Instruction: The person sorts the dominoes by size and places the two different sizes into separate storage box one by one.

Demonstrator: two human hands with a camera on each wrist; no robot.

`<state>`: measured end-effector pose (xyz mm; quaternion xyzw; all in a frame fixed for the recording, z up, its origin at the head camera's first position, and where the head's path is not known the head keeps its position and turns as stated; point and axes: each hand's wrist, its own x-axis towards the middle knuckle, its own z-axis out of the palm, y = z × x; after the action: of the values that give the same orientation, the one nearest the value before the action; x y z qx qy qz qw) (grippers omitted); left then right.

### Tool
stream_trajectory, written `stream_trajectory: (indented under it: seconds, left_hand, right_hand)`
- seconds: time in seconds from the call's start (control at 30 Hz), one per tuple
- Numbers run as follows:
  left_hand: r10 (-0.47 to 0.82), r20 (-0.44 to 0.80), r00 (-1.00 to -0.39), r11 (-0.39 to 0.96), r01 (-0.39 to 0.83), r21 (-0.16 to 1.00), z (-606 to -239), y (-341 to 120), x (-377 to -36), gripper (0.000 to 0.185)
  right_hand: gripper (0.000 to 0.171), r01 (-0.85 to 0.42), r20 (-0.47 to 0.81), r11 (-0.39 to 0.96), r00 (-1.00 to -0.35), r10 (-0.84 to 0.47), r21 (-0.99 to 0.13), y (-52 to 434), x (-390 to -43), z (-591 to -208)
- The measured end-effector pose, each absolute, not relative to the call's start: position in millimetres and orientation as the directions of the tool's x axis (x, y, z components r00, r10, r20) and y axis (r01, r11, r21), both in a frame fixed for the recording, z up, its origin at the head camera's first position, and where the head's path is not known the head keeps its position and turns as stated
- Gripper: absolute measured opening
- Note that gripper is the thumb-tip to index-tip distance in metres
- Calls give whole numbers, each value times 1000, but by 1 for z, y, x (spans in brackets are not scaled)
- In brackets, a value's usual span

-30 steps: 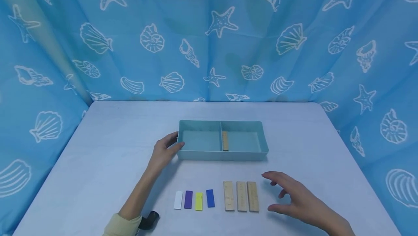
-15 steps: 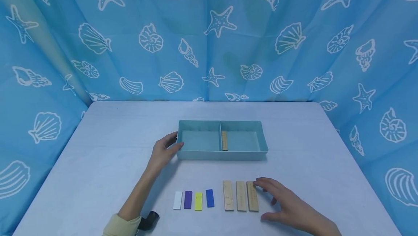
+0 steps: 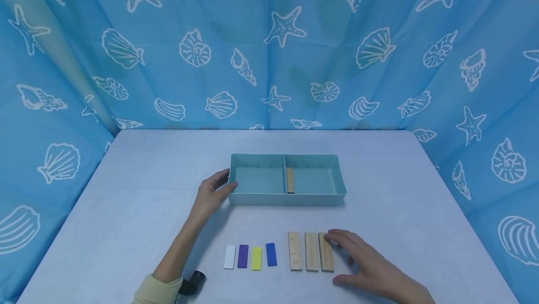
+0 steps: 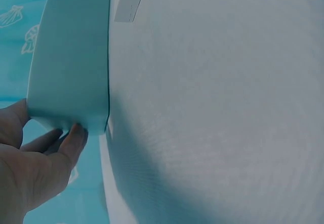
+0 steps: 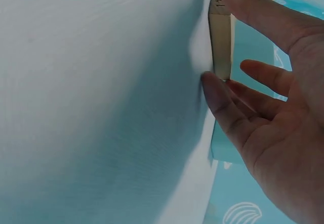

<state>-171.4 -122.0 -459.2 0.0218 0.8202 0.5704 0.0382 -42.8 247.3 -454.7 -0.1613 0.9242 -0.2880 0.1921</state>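
Note:
A pale blue-green two-compartment box [image 3: 287,199] stands on the table. My left hand [image 3: 212,195] grips its left end, thumb over the near rim; in the left wrist view that hand [image 4: 38,171] meets the box's end wall [image 4: 71,57]. Toward the front lie three flat wooden blocks, left [image 3: 294,251], middle [image 3: 311,252] and right [image 3: 326,252]. My right hand [image 3: 366,264] is spread about the right block, a fingertip at its far end and the thumb close beside its near end. The right wrist view shows fingertips at both ends of that block [image 5: 221,46].
One wooden strip [image 3: 290,181] is in the box's right compartment, against the divider. Left of the blocks lie white [image 3: 229,257], purple [image 3: 243,256], yellow [image 3: 256,258] and blue [image 3: 271,254] small rectangular pieces. A black object [image 3: 193,284] is by the left sleeve [image 3: 157,290].
My right hand has moved left, from beside the right wooden block to around it, a fingertip now at its far end. The left hand and box keep their place.

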Motion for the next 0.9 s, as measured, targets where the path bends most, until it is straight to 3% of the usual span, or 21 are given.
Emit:
stream_trajectory:
  seconds: [0.9]
  left_hand:
    - [68,-41,-997,350,-14,937,-460,-121,-172,54]
  right_hand:
    - [52,-344,-92,721,-866,-491,-602,245,-47,-464]
